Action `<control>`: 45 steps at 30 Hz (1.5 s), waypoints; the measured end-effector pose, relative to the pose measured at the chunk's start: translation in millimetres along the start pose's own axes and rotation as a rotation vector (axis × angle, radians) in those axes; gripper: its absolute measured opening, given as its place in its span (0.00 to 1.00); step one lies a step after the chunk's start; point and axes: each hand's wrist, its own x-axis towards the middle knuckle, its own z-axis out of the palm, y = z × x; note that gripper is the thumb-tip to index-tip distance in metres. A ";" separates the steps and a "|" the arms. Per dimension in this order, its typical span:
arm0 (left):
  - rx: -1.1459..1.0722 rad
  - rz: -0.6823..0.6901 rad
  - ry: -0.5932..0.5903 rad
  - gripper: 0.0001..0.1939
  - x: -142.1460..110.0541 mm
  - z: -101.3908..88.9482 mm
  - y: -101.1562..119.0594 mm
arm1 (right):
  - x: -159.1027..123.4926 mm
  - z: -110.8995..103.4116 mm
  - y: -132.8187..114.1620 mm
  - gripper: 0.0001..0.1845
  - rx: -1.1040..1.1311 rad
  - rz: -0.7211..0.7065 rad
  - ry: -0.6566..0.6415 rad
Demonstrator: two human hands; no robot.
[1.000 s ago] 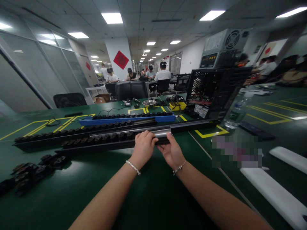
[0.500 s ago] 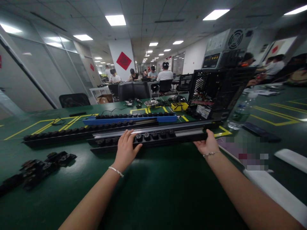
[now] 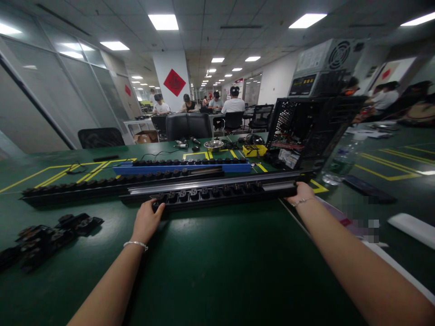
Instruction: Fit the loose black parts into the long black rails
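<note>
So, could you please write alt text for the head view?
Left hand and right hand hold opposite ends of a black rail lined with round parts, at a green table. Beyond it are a blue rail and an open computer case.

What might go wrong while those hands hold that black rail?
The black rail, held near both ends by the left hand and right hand, might knock the silvery rail close behind it. The bottle beyond the right hand might tip if bumped. Power supplies stacked on the computer case might topple if jolted.
</note>
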 end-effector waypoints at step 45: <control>0.176 0.374 -0.155 0.21 -16.3 20.0 93.5 | -1.5 -13.6 23.9 0.25 -0.117 -0.102 0.044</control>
